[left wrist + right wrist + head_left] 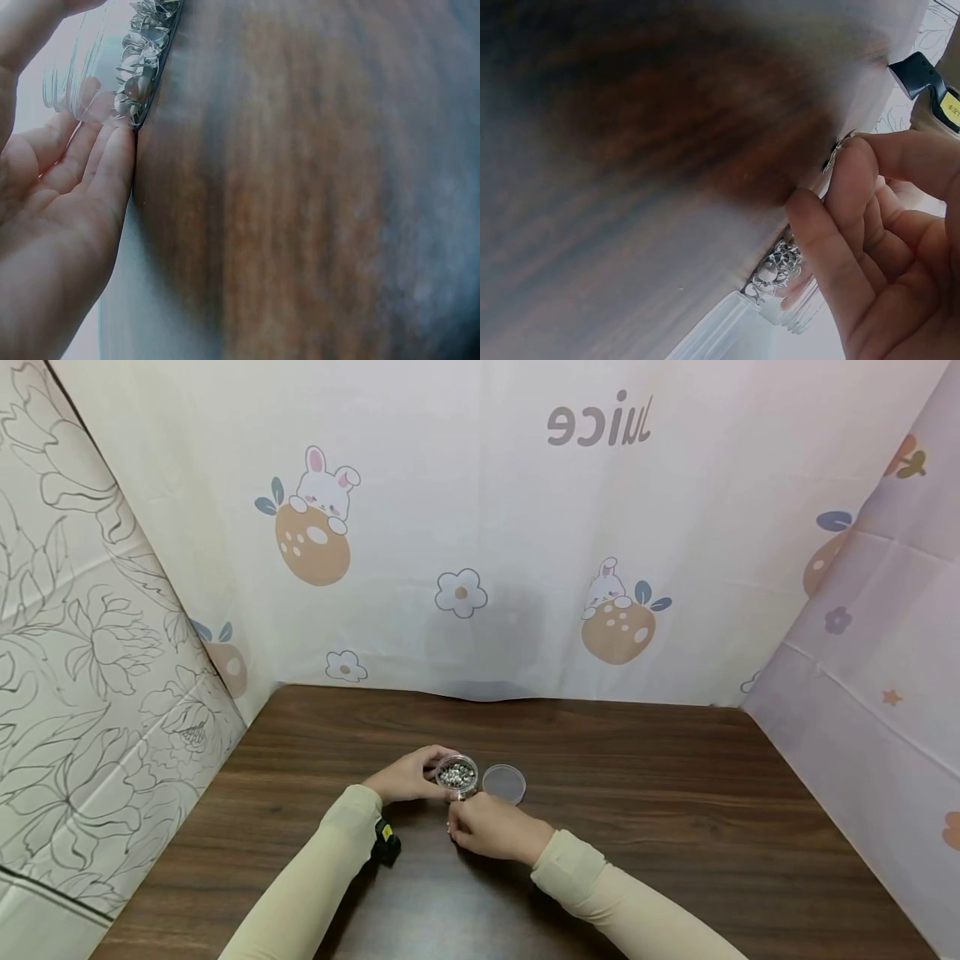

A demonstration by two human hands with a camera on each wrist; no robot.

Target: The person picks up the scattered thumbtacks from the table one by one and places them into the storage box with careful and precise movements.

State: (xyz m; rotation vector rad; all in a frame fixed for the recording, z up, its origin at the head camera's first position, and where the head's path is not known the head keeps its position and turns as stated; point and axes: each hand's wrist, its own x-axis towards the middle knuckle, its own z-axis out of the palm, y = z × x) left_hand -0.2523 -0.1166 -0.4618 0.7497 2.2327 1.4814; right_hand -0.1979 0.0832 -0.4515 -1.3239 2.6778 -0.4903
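A round clear plastic jar (457, 776) stands on the table with a layer of silver thumbtacks (142, 56) at its bottom. My left hand (411, 776) holds the jar from the left, the thumb on one side and fingers on the other. My right hand (491, 827) is just in front of the jar, close over the table. Between its thumb and index finger it pinches a small shiny thumbtack (835, 156), mostly hidden by the fingertips. The jar's mouth is uncovered; its round clear lid (504, 784) lies flat to the right.
The dark wood-grain table (675, 827) extends around both hands. A printed curtain (480, 527) hangs along its back edge, with more patterned sheets at both sides. A black camera (386, 843) is strapped at the left wrist.
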